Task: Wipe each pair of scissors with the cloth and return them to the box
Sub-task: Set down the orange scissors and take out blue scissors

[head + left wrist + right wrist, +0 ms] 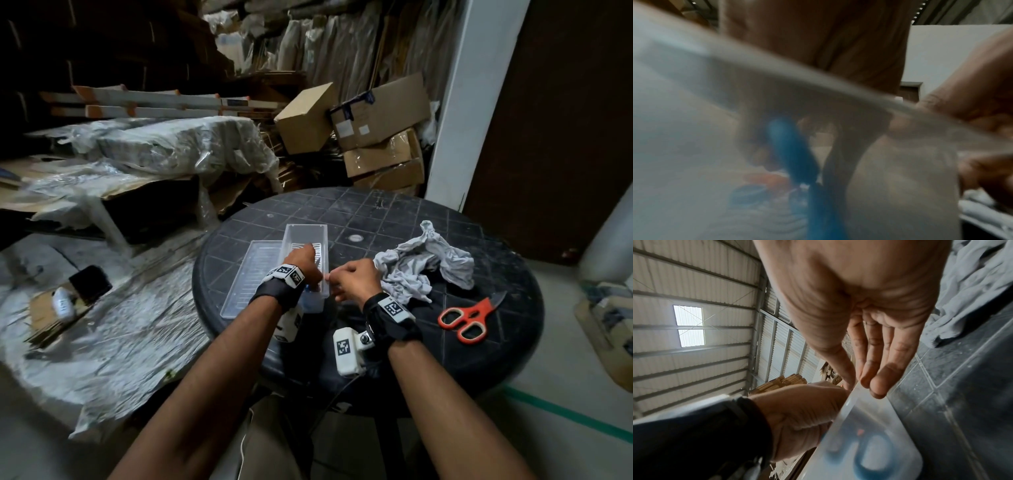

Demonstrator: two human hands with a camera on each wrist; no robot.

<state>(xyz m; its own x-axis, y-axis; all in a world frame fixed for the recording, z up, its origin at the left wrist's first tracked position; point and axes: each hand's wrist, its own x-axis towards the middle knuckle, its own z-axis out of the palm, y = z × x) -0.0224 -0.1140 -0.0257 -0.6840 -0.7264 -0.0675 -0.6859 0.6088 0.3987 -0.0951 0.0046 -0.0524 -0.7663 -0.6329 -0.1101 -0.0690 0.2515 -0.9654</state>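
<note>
Fingers [877,386] pinching box rim [846,404], scissors [858,467] inside

1. The box [306,230] is long and made of see-through plastic, with no top on. It stands flat on the dark round table [376,212].
2. The blue scissors [793,151] are inside the box. Their round handles are at the near end.
3. The cloth [424,267] is light grey and crumpled. It lies in a heap just right of the box.
4. The red scissors [467,317] lie flat on the table, near the cloth, with blades together.
</note>
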